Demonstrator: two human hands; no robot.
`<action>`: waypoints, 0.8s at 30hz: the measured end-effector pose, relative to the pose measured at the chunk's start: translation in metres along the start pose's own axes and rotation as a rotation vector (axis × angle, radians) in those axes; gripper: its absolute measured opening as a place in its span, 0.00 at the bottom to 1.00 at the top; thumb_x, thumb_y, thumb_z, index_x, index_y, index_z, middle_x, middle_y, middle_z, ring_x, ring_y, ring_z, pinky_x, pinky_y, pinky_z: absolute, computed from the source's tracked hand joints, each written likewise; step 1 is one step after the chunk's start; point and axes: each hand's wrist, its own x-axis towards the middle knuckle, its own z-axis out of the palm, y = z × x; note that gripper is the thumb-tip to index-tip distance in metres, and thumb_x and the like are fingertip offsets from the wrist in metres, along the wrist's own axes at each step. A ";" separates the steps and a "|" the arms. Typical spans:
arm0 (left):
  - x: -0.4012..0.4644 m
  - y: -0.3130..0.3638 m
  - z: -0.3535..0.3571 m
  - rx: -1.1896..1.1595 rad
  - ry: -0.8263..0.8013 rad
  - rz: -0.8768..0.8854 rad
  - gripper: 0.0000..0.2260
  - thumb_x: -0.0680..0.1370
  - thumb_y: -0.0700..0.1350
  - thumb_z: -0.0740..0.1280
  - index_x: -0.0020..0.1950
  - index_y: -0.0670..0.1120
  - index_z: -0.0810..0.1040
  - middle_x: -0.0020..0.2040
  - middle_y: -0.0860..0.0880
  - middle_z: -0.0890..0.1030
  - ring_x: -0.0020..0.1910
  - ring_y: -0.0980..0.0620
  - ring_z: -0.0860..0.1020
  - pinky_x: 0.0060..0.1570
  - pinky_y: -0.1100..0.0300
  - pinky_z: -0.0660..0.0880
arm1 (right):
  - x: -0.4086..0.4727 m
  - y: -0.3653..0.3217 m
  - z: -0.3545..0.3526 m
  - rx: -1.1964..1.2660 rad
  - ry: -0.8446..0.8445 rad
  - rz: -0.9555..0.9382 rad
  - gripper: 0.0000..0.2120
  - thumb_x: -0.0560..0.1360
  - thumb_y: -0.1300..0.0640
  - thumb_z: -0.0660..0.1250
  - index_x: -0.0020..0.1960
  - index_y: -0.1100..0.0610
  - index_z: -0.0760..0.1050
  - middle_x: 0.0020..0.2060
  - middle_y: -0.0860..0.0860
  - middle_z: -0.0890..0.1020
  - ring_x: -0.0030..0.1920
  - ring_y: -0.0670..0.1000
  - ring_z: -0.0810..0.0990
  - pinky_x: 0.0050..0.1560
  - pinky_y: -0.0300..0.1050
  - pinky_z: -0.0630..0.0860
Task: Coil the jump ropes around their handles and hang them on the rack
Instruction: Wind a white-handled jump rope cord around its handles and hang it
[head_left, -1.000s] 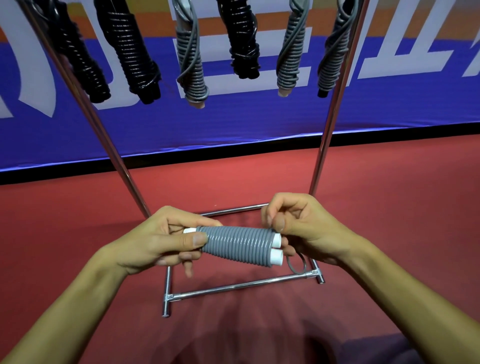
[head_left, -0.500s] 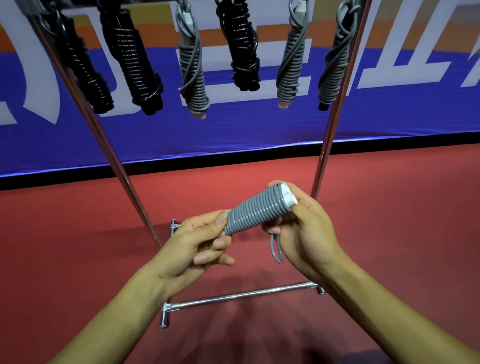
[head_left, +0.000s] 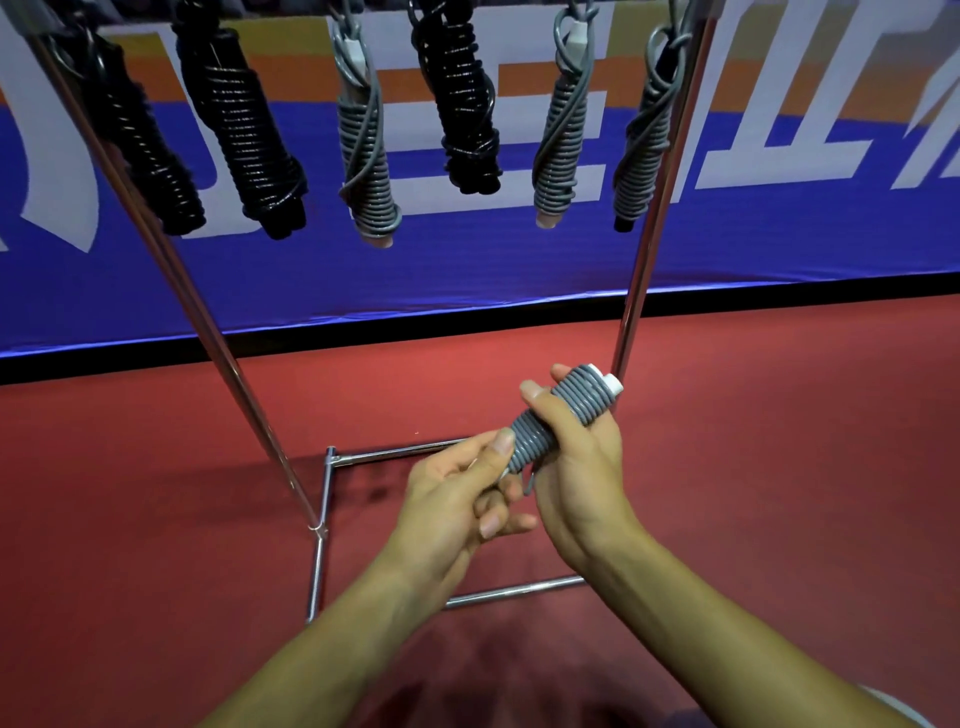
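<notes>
grey coiled jump rope (head_left: 558, 418), tilted, white-tipped

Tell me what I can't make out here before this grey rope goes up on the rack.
- Head view: the rack's top bar and hooks are cut off by the upper edge, so free hooks can't be counted.
- Grey coiled rope: its lower end is covered by the left hand and right hand; whether the small loop below is tucked in can't be told.
- Far-left black bundle: partly behind the rack's slanted pole.
</notes>
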 end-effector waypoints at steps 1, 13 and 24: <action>0.001 -0.004 0.002 0.050 0.006 0.046 0.20 0.77 0.49 0.70 0.65 0.41 0.82 0.34 0.43 0.75 0.20 0.57 0.65 0.32 0.56 0.81 | 0.000 -0.001 -0.001 0.026 0.020 0.029 0.17 0.74 0.59 0.76 0.60 0.53 0.76 0.41 0.51 0.74 0.32 0.51 0.70 0.28 0.44 0.67; 0.026 0.006 -0.013 0.536 0.158 0.326 0.27 0.67 0.61 0.81 0.55 0.51 0.72 0.45 0.47 0.77 0.36 0.48 0.76 0.42 0.43 0.80 | 0.023 -0.004 -0.004 0.357 -0.016 0.196 0.11 0.78 0.59 0.73 0.54 0.51 0.73 0.40 0.50 0.79 0.36 0.51 0.75 0.40 0.48 0.75; 0.013 -0.002 -0.008 1.126 0.241 1.025 0.08 0.80 0.48 0.75 0.50 0.44 0.82 0.49 0.52 0.81 0.46 0.50 0.82 0.42 0.48 0.80 | 0.044 0.003 -0.007 0.405 0.164 0.257 0.15 0.76 0.58 0.75 0.58 0.56 0.73 0.42 0.52 0.77 0.44 0.54 0.77 0.58 0.54 0.78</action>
